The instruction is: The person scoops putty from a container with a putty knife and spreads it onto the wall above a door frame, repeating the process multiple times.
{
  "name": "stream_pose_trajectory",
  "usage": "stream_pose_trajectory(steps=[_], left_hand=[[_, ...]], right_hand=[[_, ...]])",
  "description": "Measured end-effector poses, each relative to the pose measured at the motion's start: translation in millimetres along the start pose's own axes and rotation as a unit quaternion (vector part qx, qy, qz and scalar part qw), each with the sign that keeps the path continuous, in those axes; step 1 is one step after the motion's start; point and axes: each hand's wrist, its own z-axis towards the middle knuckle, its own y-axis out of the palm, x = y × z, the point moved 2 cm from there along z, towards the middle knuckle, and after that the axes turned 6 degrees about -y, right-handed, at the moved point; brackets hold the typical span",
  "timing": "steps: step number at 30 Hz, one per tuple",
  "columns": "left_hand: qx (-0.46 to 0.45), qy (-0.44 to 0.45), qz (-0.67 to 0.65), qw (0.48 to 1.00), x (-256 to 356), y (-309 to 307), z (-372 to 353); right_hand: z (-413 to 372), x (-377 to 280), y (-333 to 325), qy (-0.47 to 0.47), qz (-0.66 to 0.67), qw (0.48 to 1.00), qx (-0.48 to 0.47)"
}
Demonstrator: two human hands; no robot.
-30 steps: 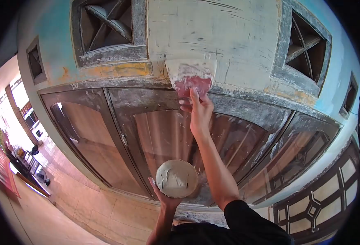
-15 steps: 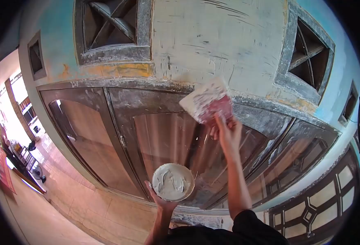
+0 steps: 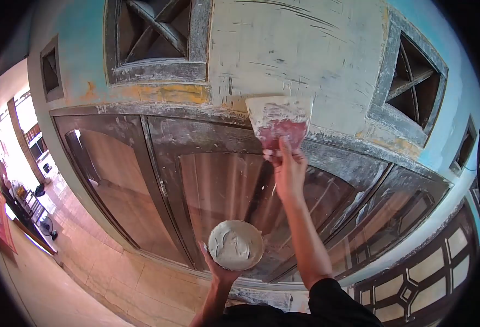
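My right hand is wrapped round the lower part of a wide red putty knife, its blade smeared with whitish putty. The blade's upper edge overlaps the bottom of the patched wall, just over the dark wooden frame. Lower down, my left hand grips a round bowl from beneath and the left side. Pale putty with ridges on its surface fills the bowl.
Brown double doors with glass panes stand in front of me. Crossed wooden vents sit in the wall on both sides. At far left, a small fan stands on the tiled floor.
The right hand has moved slightly left, turning the putty knife from a tilt to nearly upright against the wall. The bowl has shifted a little to the right and down.
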Motion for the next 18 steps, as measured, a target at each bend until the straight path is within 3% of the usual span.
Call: stream_pose_trajectory(steps=[3, 6, 14, 18], left_hand=[[0.032, 0.008, 0.006, 0.999, 1, -4, -3], [0.051, 0.046, 0.061, 0.996, 7, -3, -10], [0.065, 0.075, 0.039, 0.994, 19, -14, -14], [0.056, 0.072, 0.047, 0.995, 19, -13, -15]], right_hand=[[-7, 32, 11, 0.043, 0.058, 0.997, -0.016], [-10, 42, 25, 0.052, 0.032, 0.998, -0.016], [13, 36, 74, -0.027, 0.028, 0.999, 0.005], [6, 57, 67, -0.003, 0.027, 0.999, 0.030]])
